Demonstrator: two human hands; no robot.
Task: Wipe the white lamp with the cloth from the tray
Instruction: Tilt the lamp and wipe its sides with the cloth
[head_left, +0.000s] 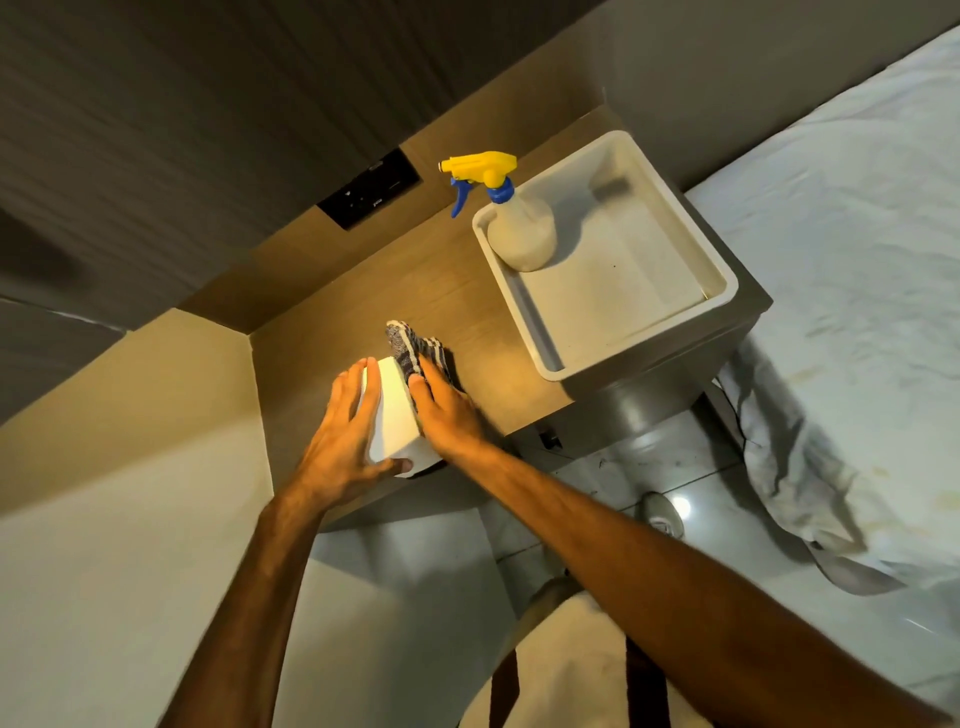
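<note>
Fingers (363, 379) of the left hand (345, 436) lie spread and flat along the left face of the white lamp (396, 421), thumb hooked round its near corner; a bracing hold, not a closed fist. Right hand (447, 410) has its fingers extended and pressed flat on the cloth (413, 345), pinning it to the lamp's right face; the cloth's free end bunches just past the fingertips, over the lamp's far right corner. Head view, only one available. Lamp stands on the wooden bedside top (332, 332), toward its near edge, between the two hands; its top appears as a long white block with the long axis running near to far. Cloth is on the right side, so the right hand is the working hand and the left only steadies. Judgement: wiping is under way, and the stroke likely runs along the long axis. Room: bare wood on the far side of the lamp; the white tray (722, 291) sits well apart to the far right, holding a spray bottle (522, 228), so neither obstructs. Near edge of the top is close under the lamp; too much pressure toward the near side could slide it off. Panel (370, 189) set in the back wall is well clear.
</note>
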